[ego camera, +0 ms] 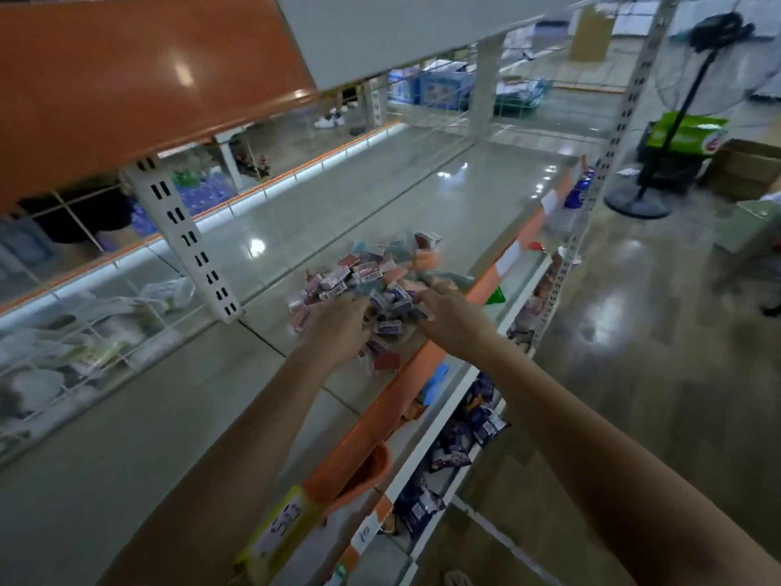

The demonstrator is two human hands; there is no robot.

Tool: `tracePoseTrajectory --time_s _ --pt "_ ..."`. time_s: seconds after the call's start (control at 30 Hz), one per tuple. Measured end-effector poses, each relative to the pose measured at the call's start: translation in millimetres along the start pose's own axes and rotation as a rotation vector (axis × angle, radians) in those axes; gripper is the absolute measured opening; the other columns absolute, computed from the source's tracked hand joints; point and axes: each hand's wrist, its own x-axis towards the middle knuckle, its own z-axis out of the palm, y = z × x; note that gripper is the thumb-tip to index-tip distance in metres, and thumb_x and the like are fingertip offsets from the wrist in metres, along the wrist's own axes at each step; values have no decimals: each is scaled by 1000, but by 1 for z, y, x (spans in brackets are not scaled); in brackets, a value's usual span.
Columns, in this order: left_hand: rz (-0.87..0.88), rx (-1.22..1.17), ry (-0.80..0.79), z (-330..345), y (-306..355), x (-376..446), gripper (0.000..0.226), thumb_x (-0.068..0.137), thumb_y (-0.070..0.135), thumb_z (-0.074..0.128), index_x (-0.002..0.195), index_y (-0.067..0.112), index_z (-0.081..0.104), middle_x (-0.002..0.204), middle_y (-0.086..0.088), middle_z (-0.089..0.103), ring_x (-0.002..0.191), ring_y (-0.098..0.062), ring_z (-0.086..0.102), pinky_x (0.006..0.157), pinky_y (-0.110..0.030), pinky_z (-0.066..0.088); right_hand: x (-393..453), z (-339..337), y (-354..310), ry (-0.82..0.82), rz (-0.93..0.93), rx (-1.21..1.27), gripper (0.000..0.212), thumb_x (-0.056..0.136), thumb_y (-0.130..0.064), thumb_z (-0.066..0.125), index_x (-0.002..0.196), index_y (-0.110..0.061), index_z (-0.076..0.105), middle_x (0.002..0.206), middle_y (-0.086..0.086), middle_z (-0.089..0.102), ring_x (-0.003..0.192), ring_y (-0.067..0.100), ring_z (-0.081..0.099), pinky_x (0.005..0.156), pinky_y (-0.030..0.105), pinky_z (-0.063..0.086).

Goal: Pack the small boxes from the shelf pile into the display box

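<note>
With both hands, left (pixel 338 327) and right (pixel 450 319), fingers buried unreadably, we judge the small boxes (pixel 363 281) light, stiff, slippery; best pinched by their flat sides.

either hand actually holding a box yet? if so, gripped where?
Cannot tell. Both the left hand and the right hand are down in the pile of small boxes, fingers hidden among them and blurred, so no grip on any one box shows.

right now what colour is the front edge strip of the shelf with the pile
Orange, on the shelf's front edge strip, seen in the head view.
</note>
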Motion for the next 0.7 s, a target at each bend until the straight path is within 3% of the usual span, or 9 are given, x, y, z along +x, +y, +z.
tracePoseTrajectory --time_s 0.23,0.33,0.5,0.7 --pt "-41 -84 -63 8 -4 10 44 88 30 61 129 19 50 127 -3 51 111 -20 50 80 -27 38 35 17 20 23 -169 57 42 93 -25 51 133 -12 45 129 10 50 122 29 42 93 38 41" --pt "-52 -77 -19 10 -5 5 43 86 20 63 128 22 53 127 -1 52 112 -18 50 78 -23 32 41 26 25 54 -192 70 45 93 -25 51 135 -12 44 132 7 48 124 26 40 95 37 41" --pt "-83 -119 31 11 2 -3 43 84 7 64 126 15 57 125 -5 56 116 -22 49 94 -33 39 43 32 34 88 -222 138 42 92 -25 54 132 -14 48 130 3 51 123 23 41 98 34 41" --pt "-132 -126 56 8 1 -2 36 85 3 60 119 14 62 124 -2 58 114 -18 51 94 -30 40 36 27 39 109 -222 255 35 89 -23 58 123 -16 57 124 2 56 118 23 47 95 32 39"
